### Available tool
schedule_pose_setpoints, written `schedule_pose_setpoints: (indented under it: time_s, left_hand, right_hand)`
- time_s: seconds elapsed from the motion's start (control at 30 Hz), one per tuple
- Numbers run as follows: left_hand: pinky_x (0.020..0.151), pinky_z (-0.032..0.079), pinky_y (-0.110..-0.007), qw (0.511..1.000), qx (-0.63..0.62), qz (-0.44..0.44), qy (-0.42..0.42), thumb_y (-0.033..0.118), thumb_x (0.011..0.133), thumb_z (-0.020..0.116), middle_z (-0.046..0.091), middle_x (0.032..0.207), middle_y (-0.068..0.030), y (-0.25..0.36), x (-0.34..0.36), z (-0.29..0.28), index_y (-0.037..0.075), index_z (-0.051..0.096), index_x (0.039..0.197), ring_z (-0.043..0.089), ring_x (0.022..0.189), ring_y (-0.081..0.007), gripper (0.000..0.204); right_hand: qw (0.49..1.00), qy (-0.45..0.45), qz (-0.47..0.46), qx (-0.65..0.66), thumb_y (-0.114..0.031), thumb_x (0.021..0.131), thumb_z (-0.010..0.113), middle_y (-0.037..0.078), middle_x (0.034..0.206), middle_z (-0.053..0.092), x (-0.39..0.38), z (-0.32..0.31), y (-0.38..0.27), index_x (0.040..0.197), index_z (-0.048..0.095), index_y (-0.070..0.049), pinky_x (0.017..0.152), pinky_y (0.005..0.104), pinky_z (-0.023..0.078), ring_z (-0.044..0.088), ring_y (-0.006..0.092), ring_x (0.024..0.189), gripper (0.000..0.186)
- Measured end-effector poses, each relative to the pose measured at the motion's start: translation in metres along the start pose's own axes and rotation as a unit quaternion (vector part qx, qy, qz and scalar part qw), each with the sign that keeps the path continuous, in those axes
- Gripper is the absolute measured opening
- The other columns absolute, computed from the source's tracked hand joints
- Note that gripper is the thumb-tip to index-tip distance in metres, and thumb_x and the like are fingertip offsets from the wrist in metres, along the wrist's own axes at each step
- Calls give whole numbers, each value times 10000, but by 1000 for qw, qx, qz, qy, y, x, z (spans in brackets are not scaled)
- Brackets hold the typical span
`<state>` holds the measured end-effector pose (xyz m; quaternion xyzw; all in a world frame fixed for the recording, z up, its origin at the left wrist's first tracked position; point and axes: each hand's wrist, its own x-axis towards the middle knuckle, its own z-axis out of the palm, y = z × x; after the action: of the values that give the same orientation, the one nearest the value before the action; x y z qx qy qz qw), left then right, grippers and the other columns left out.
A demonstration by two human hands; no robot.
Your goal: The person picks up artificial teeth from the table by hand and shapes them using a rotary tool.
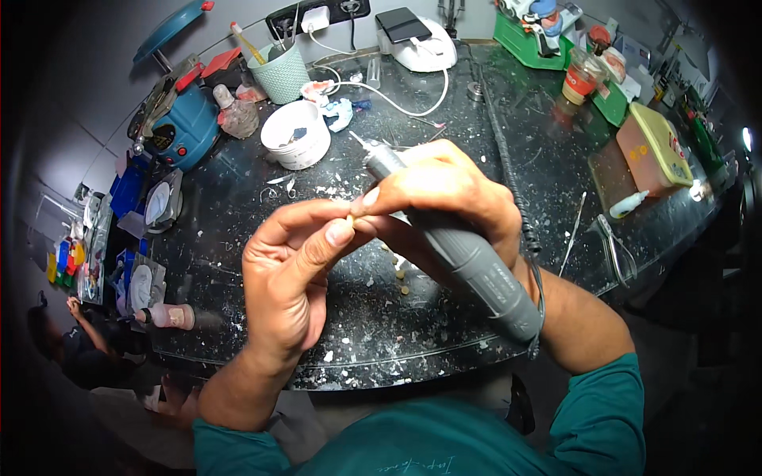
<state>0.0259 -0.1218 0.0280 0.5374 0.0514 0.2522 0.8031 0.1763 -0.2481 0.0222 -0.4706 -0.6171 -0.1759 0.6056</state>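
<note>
My left hand (282, 274) pinches a tiny yellowish piece (350, 220) between thumb and fingertips; most of it is hidden, and its kind is unclear. Meeting it there are the fingertips of my right hand (448, 186), which is wrapped around a grey rotary handpiece (480, 266). The handpiece slants across the palm, its thin metal bur (356, 137) pointing up and left, apart from the piece. Below the hands, several small yellowish bits (402, 279) lie on the black, white-specked table (357, 345).
Beyond my hands stand a white tub (305, 152), a pale green tool cup (279, 78) and a white device (429, 57). A blue machine (186, 123) is at left. A dark coiled cord (500, 135) crosses the right side, near metal pliers (613, 247) and a plastic box (652, 151). Another person (83, 353) is at far left.
</note>
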Motion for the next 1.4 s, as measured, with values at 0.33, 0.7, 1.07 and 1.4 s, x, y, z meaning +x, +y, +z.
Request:
schedule_pose_setpoints:
  time_s: [0.33,0.7,1.07,1.4]
  left_hand:
    - [924,587,-366,999,-47,-14,-11,-42,920,678,737,1030,-190,-1,4,-11,-45,666,1050,726,988,-234,131]
    - [936,601,-381,986,-167,-18,-17,24,976,629,727,1076,-175,-5,2,-14,-35,661,1153,719,1023,-228,189]
    - [928,601,-384,986,-167,-18,-13,15,979,616,729,1075,-202,-4,0,-13,-44,670,1176,722,1007,-263,212]
    - [950,596,-412,983,-185,-5,-21,-3,975,614,724,1082,-201,-6,-4,-11,-34,676,1160,719,1012,-273,198]
  right_hand:
    - [999,34,16,-9,-16,723,842,59,974,744,0,10,-2,1070,716,-47,782,335,533,678,218,807,370]
    - [992,-42,102,64,-48,847,779,235,1140,669,-5,2,-24,1190,595,11,952,435,561,666,373,1152,394]
    - [995,38,72,62,49,686,854,186,954,738,-5,14,-24,1029,673,-7,789,360,624,747,331,991,392]
    - [996,-52,31,60,36,839,737,232,968,643,-6,5,-21,1173,519,26,796,422,632,707,431,1030,399]
